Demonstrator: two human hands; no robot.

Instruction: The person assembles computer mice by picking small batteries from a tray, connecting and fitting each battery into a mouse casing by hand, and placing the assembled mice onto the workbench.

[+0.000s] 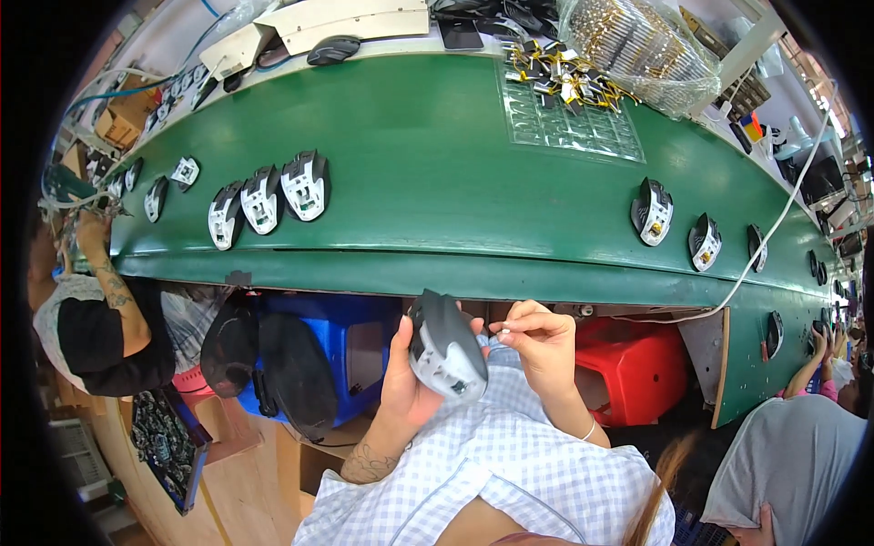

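Along a green conveyor belt (437, 155) carrying a spaced row of mouse shells (306, 185), the left hand (410, 378) grips a grey mouse (446, 348) tilted toward the right hand (544, 344), whose fingers pinch something small (too tiny to identify) beside it.

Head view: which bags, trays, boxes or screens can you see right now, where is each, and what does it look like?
Clear plastic bag: far edge of the green belt, upper right, bulging with small gold-coloured parts.
Clear blister tray: flat on the belt below the bag, gridded pockets, mostly empty.
Cardboard box: far left beyond the belt, brown, open.
Dark screens: right edge, black, too small to tell more.
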